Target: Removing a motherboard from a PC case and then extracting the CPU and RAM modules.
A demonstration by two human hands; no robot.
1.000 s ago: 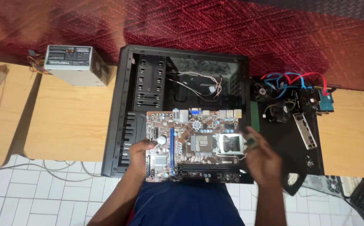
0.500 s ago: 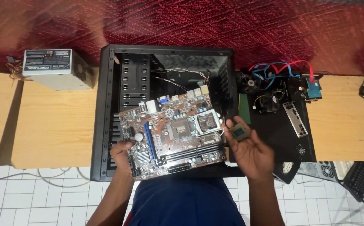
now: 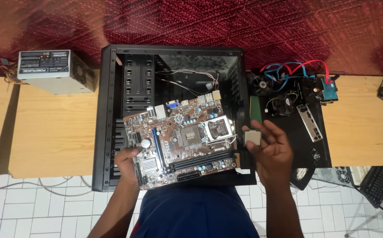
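Observation:
A brown motherboard [image 3: 180, 139] is tilted over the open black computer case [image 3: 108, 119]. My left hand [image 3: 127, 163] grips its lower left corner. The board's processor socket [image 3: 220, 131] stands open near its right edge. To the right of the board, my right hand [image 3: 273, 152] holds a small square silver processor [image 3: 253, 137] in its fingertips, just beside the socket and apart from the board.
A grey power supply [image 3: 53, 70] sits on the wooden table [image 3: 53, 136] at left. Right of the case, a black panel [image 3: 319, 154] carries fans, red and blue cables [image 3: 292, 70], a metal plate [image 3: 310, 122] and a drive. A keyboard [image 3: 376, 183] lies at lower right.
My left hand has raised and tilted the motherboard over the case. My right hand has come off the board and lifted the processor up beside the socket.

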